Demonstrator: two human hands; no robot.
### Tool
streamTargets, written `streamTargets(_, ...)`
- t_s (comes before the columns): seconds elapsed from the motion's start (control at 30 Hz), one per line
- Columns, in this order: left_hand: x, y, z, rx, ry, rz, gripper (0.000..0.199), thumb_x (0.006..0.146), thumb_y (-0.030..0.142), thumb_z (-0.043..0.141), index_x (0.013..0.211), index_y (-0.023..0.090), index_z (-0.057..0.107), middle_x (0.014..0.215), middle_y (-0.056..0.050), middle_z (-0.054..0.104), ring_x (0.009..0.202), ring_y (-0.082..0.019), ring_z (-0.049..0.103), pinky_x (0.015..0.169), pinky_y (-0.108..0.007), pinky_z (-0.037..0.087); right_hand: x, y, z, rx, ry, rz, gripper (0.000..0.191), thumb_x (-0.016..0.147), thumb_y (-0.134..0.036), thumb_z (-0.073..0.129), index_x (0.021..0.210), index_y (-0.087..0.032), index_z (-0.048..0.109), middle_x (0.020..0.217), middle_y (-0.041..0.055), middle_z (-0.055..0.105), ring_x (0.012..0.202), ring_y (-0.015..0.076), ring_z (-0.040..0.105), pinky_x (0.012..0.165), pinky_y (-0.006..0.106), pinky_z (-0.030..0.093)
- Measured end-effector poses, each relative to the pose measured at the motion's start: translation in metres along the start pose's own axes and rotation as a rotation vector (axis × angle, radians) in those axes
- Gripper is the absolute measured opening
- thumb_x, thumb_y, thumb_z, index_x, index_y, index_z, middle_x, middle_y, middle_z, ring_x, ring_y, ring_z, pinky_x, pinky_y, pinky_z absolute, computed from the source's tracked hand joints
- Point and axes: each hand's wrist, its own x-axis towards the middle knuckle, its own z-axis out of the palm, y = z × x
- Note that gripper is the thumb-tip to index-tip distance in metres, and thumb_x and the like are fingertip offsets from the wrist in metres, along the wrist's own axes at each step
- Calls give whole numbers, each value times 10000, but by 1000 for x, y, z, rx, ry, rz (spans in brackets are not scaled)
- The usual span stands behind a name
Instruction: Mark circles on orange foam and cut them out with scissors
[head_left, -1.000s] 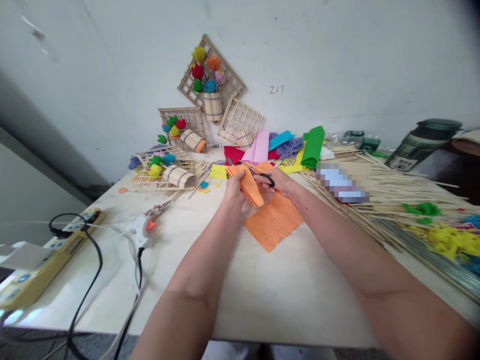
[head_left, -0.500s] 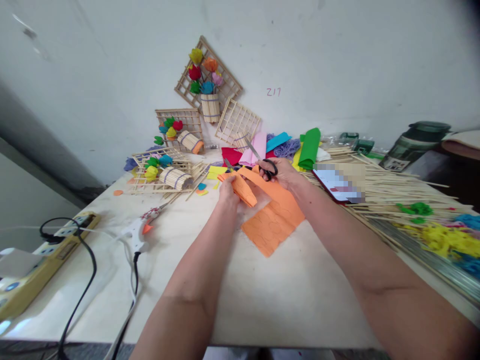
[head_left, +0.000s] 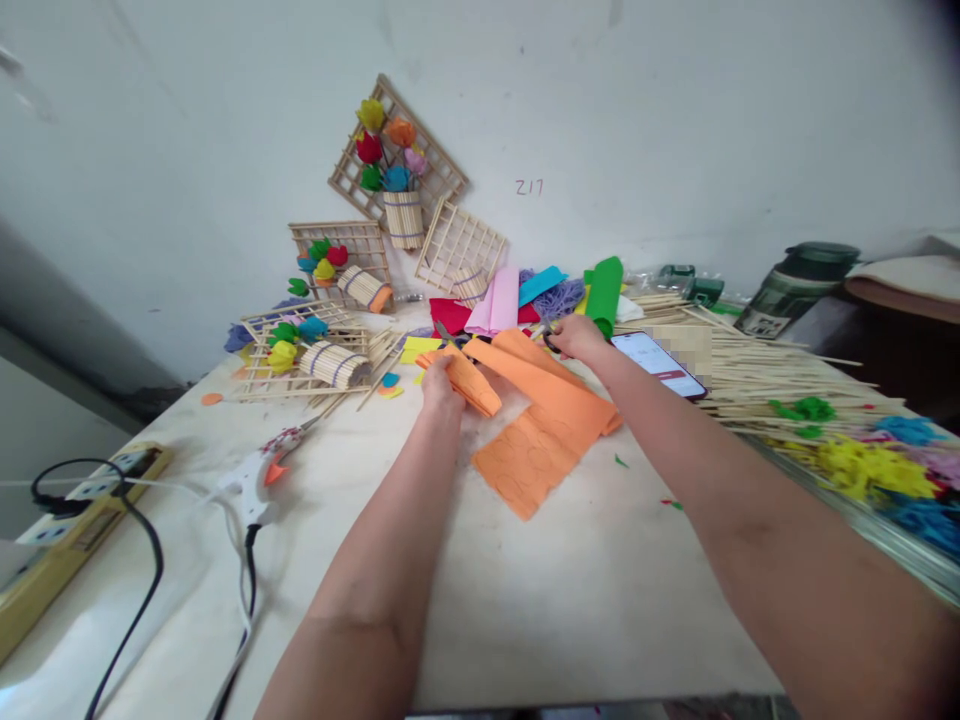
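Note:
My left hand (head_left: 442,385) pinches a folded stack of orange crepe paper (head_left: 474,383). Under and beside it lies a larger orange crepe paper sheet (head_left: 517,462), marked with drawn curved outlines, its far part loosely rolled. My right hand (head_left: 579,338) is farther back, beyond that sheet, with fingers closed around the dark handles of scissors (head_left: 550,338). The blades are mostly hard to make out against the things behind. A grey pointed blade (head_left: 448,334) shows just beyond the folded stack; what it belongs to is partly hidden.
A glue gun (head_left: 259,475) and power strip (head_left: 90,525) with cables lie left. Stick lattices with flowers (head_left: 397,150) lean on the wall. Rolled green paper (head_left: 604,295), a phone (head_left: 660,365), thin sticks (head_left: 780,375) and a dark green bottle (head_left: 799,285) are to the right.
My right hand has moved back and right with the scissors, lowering them from their raised, upward-pointing position. My left hand keeps hold of the folded paper. The view has shifted slightly right.

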Motion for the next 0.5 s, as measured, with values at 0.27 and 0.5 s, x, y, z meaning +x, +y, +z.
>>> streamTargets(0.27,-1,0,0,18,15,-8,95,693,138,598,765,171,546,778,-46,611,829,-222,649,714,-323,538,8,-5,13,-114,-10,47,337,717,-273,660,1010,-107,683,889,186,697,865,283,668,650,291,486)
streamTargets(0.5,-6,0,-1,25,1,1,83,703,141,597,766,174,554,767,-45,612,838,-214,653,711,-303,542,-8,-3,-5,-72,-122,-13,209,709,-292,663,819,-120,708,750,134,695,656,237,657,558,288,461)
